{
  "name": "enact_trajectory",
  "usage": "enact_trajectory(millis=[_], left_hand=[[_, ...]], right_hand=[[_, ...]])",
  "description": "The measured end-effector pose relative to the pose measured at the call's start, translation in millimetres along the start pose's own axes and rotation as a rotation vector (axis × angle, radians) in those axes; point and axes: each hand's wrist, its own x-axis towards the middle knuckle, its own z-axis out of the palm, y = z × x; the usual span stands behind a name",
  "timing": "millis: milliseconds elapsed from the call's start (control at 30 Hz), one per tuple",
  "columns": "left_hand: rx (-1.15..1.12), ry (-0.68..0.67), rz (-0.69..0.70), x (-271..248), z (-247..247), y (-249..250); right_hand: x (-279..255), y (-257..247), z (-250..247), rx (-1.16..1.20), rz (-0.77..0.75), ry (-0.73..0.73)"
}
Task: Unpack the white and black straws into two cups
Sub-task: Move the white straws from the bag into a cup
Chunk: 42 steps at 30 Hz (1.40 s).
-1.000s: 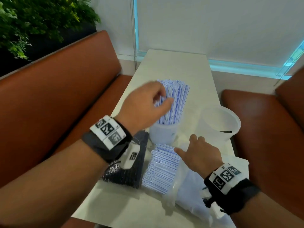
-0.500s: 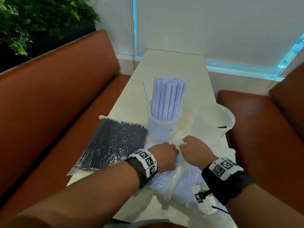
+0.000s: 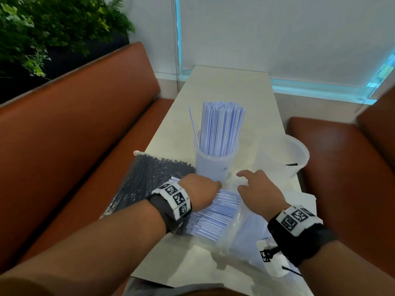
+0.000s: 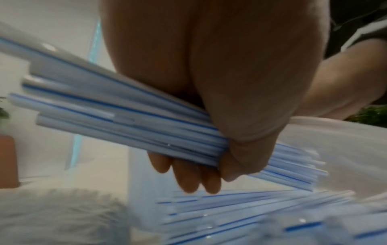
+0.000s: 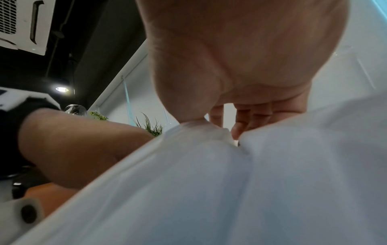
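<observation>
left hand (image 4: 240,102) clamped round a bundle of white straws (image 4: 125,119) above the open bag (image 3: 233,229) on the table (image 3: 224,86). right hand (image 3: 259,194) pinches the bag's film, index finger extended. left cup (image 3: 213,165) holds upright white straws; black straws (image 3: 147,182) lie packed beside it; right cup (image 3: 284,154) nearly empty.

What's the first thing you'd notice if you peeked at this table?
A tall bunch of white straws with blue stripes stands in a clear plastic cup in the middle of the pale table. Nearer, the left hand grips a fistful of the same straws, and the right hand pinches their clear plastic bag.
</observation>
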Motion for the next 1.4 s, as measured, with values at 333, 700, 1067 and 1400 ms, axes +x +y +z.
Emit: enact_trajectory(millis=[333,700,1067,1400], left_hand=[[-0.005,0.128,-0.160,-48.1,11.6,-103.5],[-0.113,0.433,-0.057,-28.4,-5.4,-44.4],[-1.116,0.709,-0.149,-12.9,-51.9,-17.2],[-2.203,1.100,0.002,6.4,-83.7,6.6]], right_hand=[[1.3,1.3,5.1,0.069,-0.037,0.052],[-3.2,-39.7,-13.4,1.031,-0.107,0.324],[3.3,-24.7,-12.1,1.468,0.198,0.131],[-3.2,-43.2,-1.2,1.698,0.311,-0.185]])
